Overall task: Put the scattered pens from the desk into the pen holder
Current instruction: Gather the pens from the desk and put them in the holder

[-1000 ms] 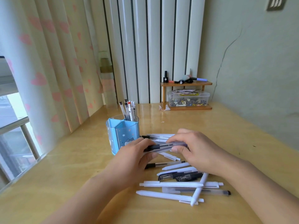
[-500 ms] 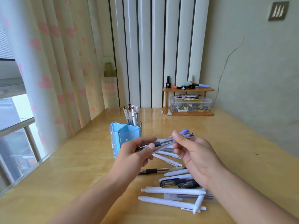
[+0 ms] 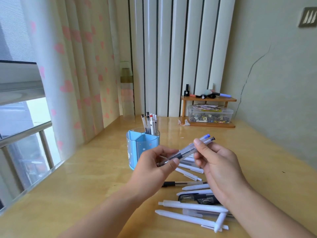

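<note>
Two clear pens (image 3: pixel 187 152), one blue-capped and one black-capped, are held tilted above the desk. My left hand (image 3: pixel 154 169) grips their lower ends, while my right hand (image 3: pixel 217 165) pinches them near the upper ends. Just behind my left hand stands a blue pen holder (image 3: pixel 137 145) with divided compartments; several pens (image 3: pixel 149 123) stand upright in its back compartment. Several scattered pens (image 3: pixel 192 206), white, clear and black, lie on the wooden desk (image 3: pixel 85 182) below and in front of my hands.
A small wooden shelf (image 3: pixel 208 99) with markers on top and a clear plastic box (image 3: pixel 210 115) under it stands at the back against the wall. A heart-patterned curtain (image 3: pixel 73 74) and a window (image 3: pixel 25 131) border the desk's left edge.
Both hands lifted the two clear pens off the pile and raised them, tilting the capped ends up to the right. The view has tipped upward slightly.
</note>
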